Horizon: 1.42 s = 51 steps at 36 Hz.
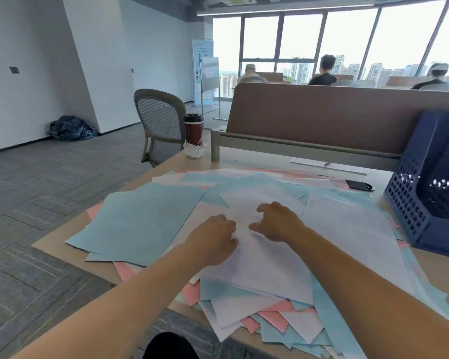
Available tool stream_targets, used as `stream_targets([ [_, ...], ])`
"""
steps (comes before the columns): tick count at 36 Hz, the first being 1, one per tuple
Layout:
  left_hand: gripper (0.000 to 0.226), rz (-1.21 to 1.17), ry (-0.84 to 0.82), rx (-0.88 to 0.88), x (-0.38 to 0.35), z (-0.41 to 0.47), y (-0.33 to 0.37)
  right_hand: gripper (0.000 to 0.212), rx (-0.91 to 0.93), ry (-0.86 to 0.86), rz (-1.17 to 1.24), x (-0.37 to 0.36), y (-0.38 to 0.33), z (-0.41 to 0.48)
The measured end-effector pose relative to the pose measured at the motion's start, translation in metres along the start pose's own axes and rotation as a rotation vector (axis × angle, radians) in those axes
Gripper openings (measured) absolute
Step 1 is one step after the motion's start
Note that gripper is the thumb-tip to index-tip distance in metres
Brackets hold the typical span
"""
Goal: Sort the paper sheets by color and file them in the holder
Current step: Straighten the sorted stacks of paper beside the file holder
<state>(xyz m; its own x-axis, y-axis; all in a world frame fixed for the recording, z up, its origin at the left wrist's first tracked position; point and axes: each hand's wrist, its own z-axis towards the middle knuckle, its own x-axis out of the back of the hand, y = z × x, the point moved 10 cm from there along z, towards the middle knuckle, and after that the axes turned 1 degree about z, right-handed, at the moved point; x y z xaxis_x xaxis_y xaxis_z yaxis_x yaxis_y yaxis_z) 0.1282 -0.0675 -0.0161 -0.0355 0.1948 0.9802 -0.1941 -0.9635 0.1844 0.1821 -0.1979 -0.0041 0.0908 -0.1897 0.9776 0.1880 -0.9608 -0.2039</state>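
Observation:
A loose spread of white, light blue and pink paper sheets covers the desk. A white sheet point(265, 257) lies on top in the middle, with a blue sheet point(143, 224) to its left and pink sheets point(275, 317) poking out underneath near the front edge. My left hand point(215, 237) and my right hand point(278, 221) rest on the white sheet, fingers curled and pressing on it, a small gap between them. Whether either hand pinches the paper is unclear. The dark blue perforated file holder point(425, 193) stands at the desk's right side.
A red cup point(193, 132) with a crumpled tissue stands at the desk's far left corner. A black phone point(359, 185) and a pen lie behind the papers. A brown partition point(335, 117) closes the back. A grey chair point(158, 120) stands left; people sit beyond.

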Motion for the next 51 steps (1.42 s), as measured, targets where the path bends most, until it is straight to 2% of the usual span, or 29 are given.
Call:
stream_targets([
  [7, 0.030, -0.008, -0.008, 0.007, -0.004, 0.002, -0.006, 0.078, -0.015, -0.042, -0.205, -0.012, -0.009, 0.017],
  [13, 0.032, 0.002, 0.002, -0.003, -0.004, 0.000, -0.004, 0.088, -0.017, -0.037, -0.125, -0.014, -0.009, 0.021],
  [15, 0.032, -0.001, -0.001, -0.010, -0.004, 0.000, -0.002, 0.085, -0.027, -0.034, -0.148, -0.012, -0.010, 0.020],
  [19, 0.033, -0.007, -0.004, -0.018, -0.001, -0.002, 0.000, 0.064, -0.055, -0.051, -0.144, -0.012, -0.009, 0.019],
  [23, 0.032, -0.005, -0.008, -0.017, -0.002, -0.005, 0.002, 0.058, -0.066, -0.063, -0.070, -0.015, -0.006, 0.017],
  [28, 0.029, -0.025, 0.001, -0.001, -0.003, -0.008, 0.003, 0.014, -0.032, 0.004, 0.012, -0.010, -0.002, 0.016],
  [30, 0.030, -0.036, 0.023, 0.012, -0.001, -0.008, 0.003, 0.007, -0.009, 0.031, 0.012, -0.003, 0.000, 0.014],
  [34, 0.032, -0.051, 0.093, 0.040, 0.011, -0.005, 0.003, 0.009, -0.029, 0.069, 0.049, 0.017, 0.019, 0.010],
  [39, 0.035, -0.064, 0.080, 0.055, 0.015, 0.001, 0.009, 0.028, -0.123, 0.130, 0.129, 0.041, 0.057, 0.003],
  [51, 0.038, -0.085, -0.013, 0.076, -0.004, 0.015, 0.032, 0.016, -0.341, 0.252, 0.147, 0.052, 0.131, -0.017],
])
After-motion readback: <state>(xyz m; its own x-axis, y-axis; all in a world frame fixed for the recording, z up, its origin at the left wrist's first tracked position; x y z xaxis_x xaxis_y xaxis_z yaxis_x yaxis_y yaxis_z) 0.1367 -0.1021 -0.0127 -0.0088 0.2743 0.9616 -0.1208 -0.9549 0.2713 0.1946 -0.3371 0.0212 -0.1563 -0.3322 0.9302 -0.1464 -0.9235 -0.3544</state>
